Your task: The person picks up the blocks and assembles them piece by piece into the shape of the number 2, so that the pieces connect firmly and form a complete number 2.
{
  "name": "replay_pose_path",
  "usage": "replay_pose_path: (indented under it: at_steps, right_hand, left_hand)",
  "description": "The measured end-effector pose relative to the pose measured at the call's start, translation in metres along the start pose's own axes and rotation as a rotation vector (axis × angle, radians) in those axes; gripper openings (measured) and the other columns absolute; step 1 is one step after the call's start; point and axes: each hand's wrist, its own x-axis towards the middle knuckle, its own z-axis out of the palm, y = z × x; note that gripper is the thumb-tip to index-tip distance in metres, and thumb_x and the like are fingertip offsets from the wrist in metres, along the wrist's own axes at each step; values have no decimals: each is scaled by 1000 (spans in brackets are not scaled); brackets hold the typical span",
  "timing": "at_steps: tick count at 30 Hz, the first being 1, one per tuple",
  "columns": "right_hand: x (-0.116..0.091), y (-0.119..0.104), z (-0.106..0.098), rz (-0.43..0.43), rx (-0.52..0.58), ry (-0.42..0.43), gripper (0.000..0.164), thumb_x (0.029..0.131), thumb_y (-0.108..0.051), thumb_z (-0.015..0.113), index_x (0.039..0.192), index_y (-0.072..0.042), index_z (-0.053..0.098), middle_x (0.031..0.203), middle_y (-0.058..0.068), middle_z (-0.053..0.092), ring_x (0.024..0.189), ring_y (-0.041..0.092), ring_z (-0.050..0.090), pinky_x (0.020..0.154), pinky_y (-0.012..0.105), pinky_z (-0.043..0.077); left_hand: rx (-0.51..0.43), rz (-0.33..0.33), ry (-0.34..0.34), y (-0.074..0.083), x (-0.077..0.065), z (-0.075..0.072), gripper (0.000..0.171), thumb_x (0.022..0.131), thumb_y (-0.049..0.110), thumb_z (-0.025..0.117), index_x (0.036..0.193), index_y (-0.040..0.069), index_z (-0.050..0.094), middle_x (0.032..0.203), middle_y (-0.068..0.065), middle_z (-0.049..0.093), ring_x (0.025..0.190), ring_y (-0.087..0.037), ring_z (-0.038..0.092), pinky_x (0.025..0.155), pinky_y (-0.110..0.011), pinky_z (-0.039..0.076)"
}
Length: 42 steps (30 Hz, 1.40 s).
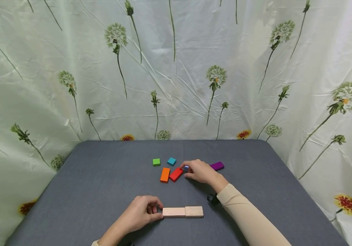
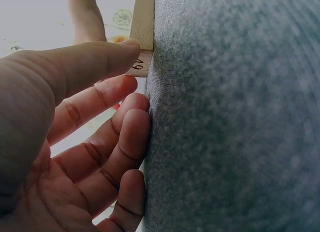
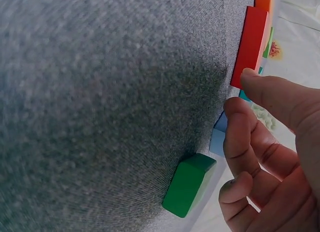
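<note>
Near the front of the table, my left hand pinches the left end of a pale wooden block between thumb and finger. A second wooden block lies end to end with it. Dark marks like digits show on the held block's end in the left wrist view. Farther back, my right hand hovers at the red block, index fingertip at its corner and thumb near its end. A blue block and a dark green block lie by its fingers.
Left of the red block lies an orange block. Behind stand a light green block and a teal block. A purple block is beyond the right hand. A flower-patterned curtain hangs behind the grey table.
</note>
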Motion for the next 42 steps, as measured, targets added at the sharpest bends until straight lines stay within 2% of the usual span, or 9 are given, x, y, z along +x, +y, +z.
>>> replay_pose_path:
  at_steps: [15,25,42]
  right_hand:
    - [5,0,1,-19,-3,0,33,102,-14,75,134,-18,72,93,3,71,75,12,57,70,31,49]
    - [7,0,4,-24,-2,18,26,102,-14,75,127,-18,74,97,4,73,79,12,59,74,34,54]
    - [1,4,7,-46,18,7,21,101,-17,76,122,-18,72,83,0,68,69,11,56,66,29,47]
  left_hand:
    - [-11,7,-3,0,0,-1,15,89,21,89,98,22,77,77,11,61,65,0,53,59,-21,43]
    - [-22,-6,0,-1,0,0,16,88,21,90,97,23,77,76,11,61,65,0,53,59,-21,43]
    - [-31,-4,9,0,0,0,16,87,21,90,96,22,77,75,11,61,65,0,52,58,-20,43]
